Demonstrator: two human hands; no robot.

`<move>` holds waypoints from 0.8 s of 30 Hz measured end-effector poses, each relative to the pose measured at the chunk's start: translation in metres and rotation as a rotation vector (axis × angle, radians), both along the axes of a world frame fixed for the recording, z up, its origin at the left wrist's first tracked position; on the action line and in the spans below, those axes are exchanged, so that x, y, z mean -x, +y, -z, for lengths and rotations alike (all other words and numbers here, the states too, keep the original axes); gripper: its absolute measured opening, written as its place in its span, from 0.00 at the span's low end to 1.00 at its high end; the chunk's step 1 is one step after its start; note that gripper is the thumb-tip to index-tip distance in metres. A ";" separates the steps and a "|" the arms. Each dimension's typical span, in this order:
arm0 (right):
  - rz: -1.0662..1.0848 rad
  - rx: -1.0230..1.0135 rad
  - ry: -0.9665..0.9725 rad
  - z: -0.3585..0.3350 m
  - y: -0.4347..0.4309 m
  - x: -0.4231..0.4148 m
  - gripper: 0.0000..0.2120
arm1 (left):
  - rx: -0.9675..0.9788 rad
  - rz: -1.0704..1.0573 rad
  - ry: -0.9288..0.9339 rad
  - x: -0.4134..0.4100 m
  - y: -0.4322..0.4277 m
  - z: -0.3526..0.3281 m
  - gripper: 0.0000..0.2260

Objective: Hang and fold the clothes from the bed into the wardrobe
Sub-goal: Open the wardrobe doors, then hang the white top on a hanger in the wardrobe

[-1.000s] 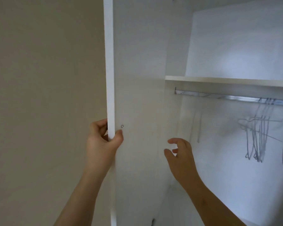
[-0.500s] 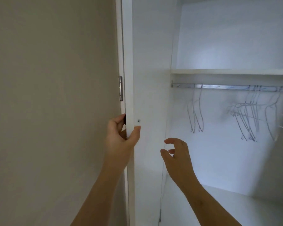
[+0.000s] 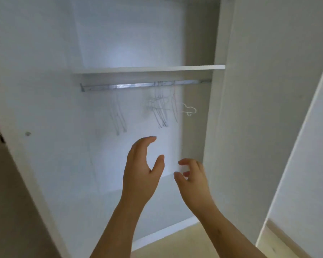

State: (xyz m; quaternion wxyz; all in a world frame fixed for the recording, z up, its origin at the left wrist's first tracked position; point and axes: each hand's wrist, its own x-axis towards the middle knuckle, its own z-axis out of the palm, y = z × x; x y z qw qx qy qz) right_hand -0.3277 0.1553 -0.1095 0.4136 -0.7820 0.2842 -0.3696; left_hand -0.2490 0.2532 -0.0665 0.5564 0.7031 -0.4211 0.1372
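Far left: left door (image 3: 45,127), white, swung open, inner face toward the camera; small round stud (image 3: 27,134) on it. Next right: wardrobe (image 3: 131,34), straight ahead, open, white inside, brightest at the back wall. Across the inside: shelf (image 3: 147,68), level; just below it, metal rail (image 3: 131,86). On the rail: wire hangers (image 3: 161,110), bare, a loose pair toward the left and a tighter bunch toward the right; blurred, so number not readable. Just right of the bunch: white hanger (image 3: 189,109), one end showing plainly. Below the hangers, in front of the opening: left hand (image 3: 141,172), raised, back toward the camera, fingers pressed together and gently curved forward, thumb spread wide; holds nothing, touches nothing. Close beside it on the right, apart from it: right hand (image 3: 193,180), slightly lower, fingers loosely curled, thumb and forefinger apart; pinches nothing. Right of the hands: right door (image 3: 259,108), white, open. Far right: another white panel (image 3: 309,164), slanted in view. Bottom, in front of the wardrobe base: pale wooden floor (image 3: 185,244).
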 end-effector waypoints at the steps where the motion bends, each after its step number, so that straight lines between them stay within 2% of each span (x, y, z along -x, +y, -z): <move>1: 0.059 -0.012 0.005 0.003 -0.007 0.026 0.11 | -0.029 0.066 0.050 0.018 -0.015 0.008 0.16; 7: 0.425 -0.105 0.036 0.022 -0.013 0.212 0.11 | -0.243 0.477 0.266 0.175 -0.074 0.051 0.12; 14: 0.913 -0.184 0.115 0.054 0.052 0.442 0.11 | -0.568 0.924 0.350 0.396 -0.073 0.093 0.12; 19: 1.228 -0.263 0.131 0.076 0.115 0.566 0.14 | -0.716 1.190 0.270 0.533 -0.048 0.121 0.11; 24: 1.463 -0.356 0.113 0.100 0.164 0.652 0.14 | -0.807 1.403 0.169 0.641 -0.027 0.139 0.09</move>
